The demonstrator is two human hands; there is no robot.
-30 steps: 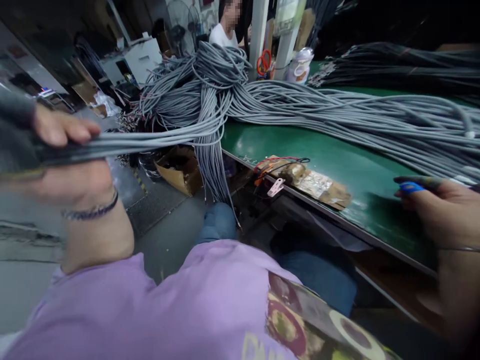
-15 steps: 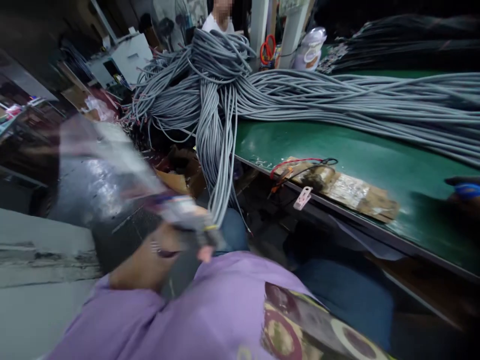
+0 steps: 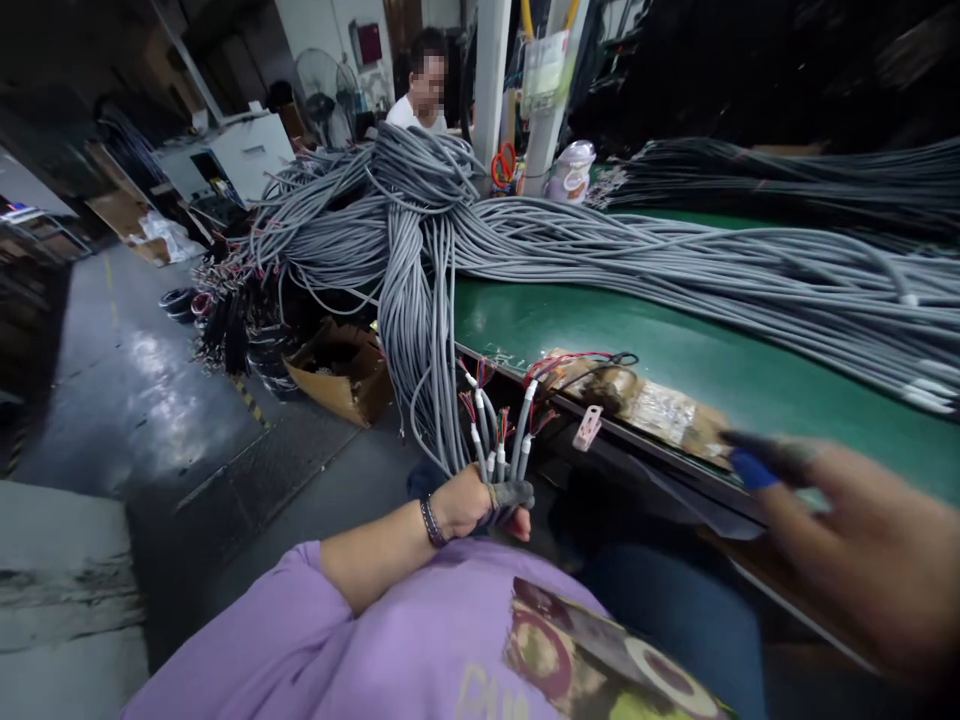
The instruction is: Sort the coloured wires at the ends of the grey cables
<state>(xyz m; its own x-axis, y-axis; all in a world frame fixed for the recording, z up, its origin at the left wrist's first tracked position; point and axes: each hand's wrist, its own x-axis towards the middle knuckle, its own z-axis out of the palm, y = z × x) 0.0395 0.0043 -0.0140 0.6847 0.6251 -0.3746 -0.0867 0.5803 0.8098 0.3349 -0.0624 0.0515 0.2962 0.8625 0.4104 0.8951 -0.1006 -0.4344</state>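
My left hand (image 3: 480,500), with grey finger covers, is closed around a bunch of grey cables (image 3: 517,455) just in front of my body. The cable ends point up, with white bands and thin coloured wires (image 3: 504,425) fanning out. From the big grey coil (image 3: 427,170) more cable hangs down behind this hand. On the right, my right hand (image 3: 847,540) is blurred over the table edge; a dark cover is on one finger and blue tape on the thumb. Its finger and thumb stretch towards the taped cardboard strip (image 3: 660,408), nothing visible between them.
Long grey cables (image 3: 675,250) lie across the green table (image 3: 540,315). A pink-white clip (image 3: 588,428) is at its front edge. An open cardboard box (image 3: 341,385) stands on the floor. A person (image 3: 420,100) is behind the coil; a lidded tub (image 3: 572,172) stands at the back.
My left hand has swung right, and the gripped cable ends, a blur before, now stand up over the fist. The right hand has come in from the right edge.
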